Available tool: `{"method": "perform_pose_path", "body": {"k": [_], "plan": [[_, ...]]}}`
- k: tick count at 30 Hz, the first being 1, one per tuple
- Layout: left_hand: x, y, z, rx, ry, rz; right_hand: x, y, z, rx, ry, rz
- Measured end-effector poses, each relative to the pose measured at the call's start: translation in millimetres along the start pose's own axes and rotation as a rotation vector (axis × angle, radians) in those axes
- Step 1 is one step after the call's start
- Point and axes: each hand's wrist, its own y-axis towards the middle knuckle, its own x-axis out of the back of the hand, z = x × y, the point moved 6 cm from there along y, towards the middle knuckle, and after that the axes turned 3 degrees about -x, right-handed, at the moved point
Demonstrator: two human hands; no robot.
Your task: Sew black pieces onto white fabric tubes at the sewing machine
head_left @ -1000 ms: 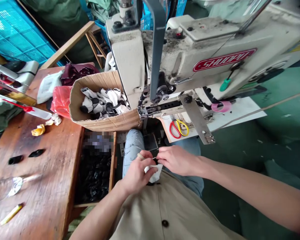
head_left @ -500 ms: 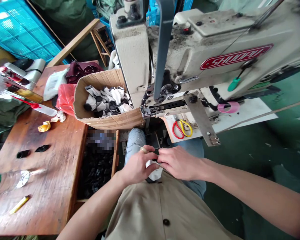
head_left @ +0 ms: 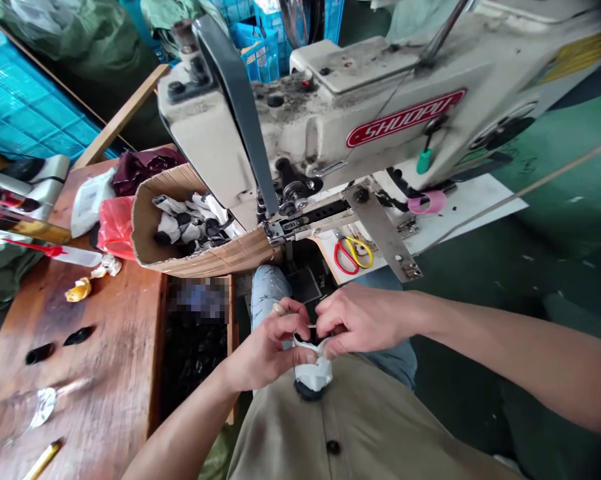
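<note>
Between my two hands, above my lap, is a small white and black fabric piece (head_left: pixel 316 373), tube-like, with a dark opening at the top and a black lower end. My left hand (head_left: pixel 270 343) pinches its rim on the left, thumb outside and fingers at the opening. On the other side, my right hand (head_left: pixel 363 321) grips the rim with bent fingers. Just beyond the hands stands a sewing machine (head_left: pixel 305 133) with a narrow arm. A cardboard box (head_left: pixel 205 260) beside it holds several similar white and black pieces (head_left: pixel 193 223).
Red-and-yellow-handled scissors (head_left: pixel 353 255) lie on the white machine table (head_left: pixel 490 200). On the left, a wooden table (head_left: pixel 100 373) bears two black pieces, a glass bottle (head_left: pixel 35 407) and a yellow lighter (head_left: pixel 44 460). An open drawer (head_left: pixel 231 333) contains black pieces.
The fabric piece's opening has been spread and its white side shows more. My hands have shifted their grip around the rim. The camera view has turned slightly right.
</note>
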Motion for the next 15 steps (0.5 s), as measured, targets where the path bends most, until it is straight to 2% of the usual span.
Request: {"method": "perform_pose_path", "body": {"k": [3,7,9,12,15], "plan": [[-5.2,-4.1,10.4,0.052,-0.107,-0.027,-5.3,-9.9,8.5,0.026,-0.184,-0.092],[-11.4,-5.4,24.6,0.038,-0.292,-0.063,-21.8,-25.1,22.0,0.2,-0.523,-0.298],[-15.8,-7.5,30.2,0.02,-0.314,-0.07,-30.9,-29.8,24.0,0.251,-0.65,-0.387],[-20.0,-14.4,39.0,0.024,-0.167,-0.136,-40.9,-29.3,14.6,0.228,-0.68,-0.449],[-20.6,-21.9,44.9,0.026,0.038,-0.188,-45.6,-23.2,-6.9,0.114,-0.524,-0.456]]}}
